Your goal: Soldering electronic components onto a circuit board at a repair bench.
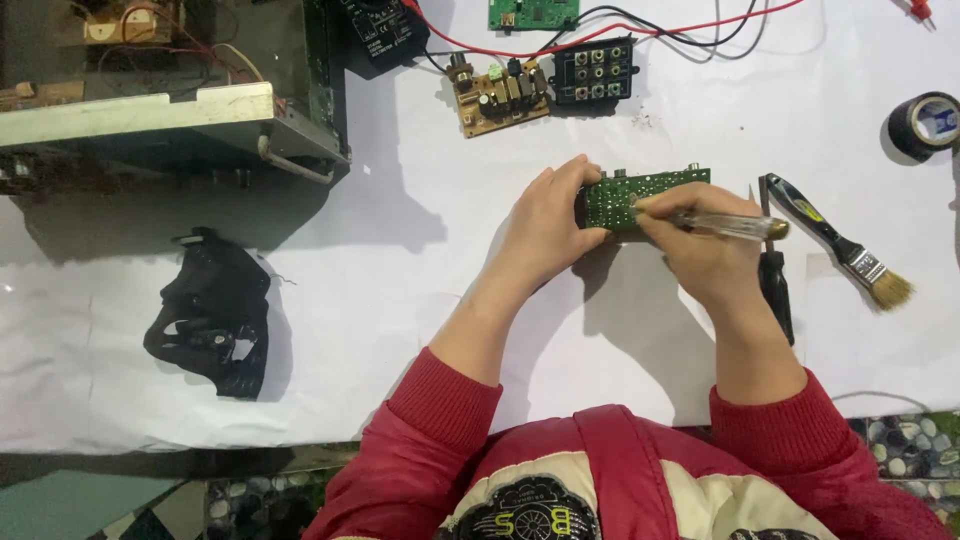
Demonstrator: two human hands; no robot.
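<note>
Above the white paper-covered tabletop point(420, 290), a flat green circuit board point(640, 197) is gripped at its left end by the left hand point(548, 222). A clear-handled screwdriver point(728, 226) is clasped in the right hand point(700, 255), its tip hidden against the board. A bristle paintbrush point(845, 250) and a black tape roll point(925, 125) are seen to the right.

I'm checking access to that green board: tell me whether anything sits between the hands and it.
Nothing visible does. The left hand already grips the green circuit board at its left end, and the right hand presses a clear-handled screwdriver onto it.
</note>
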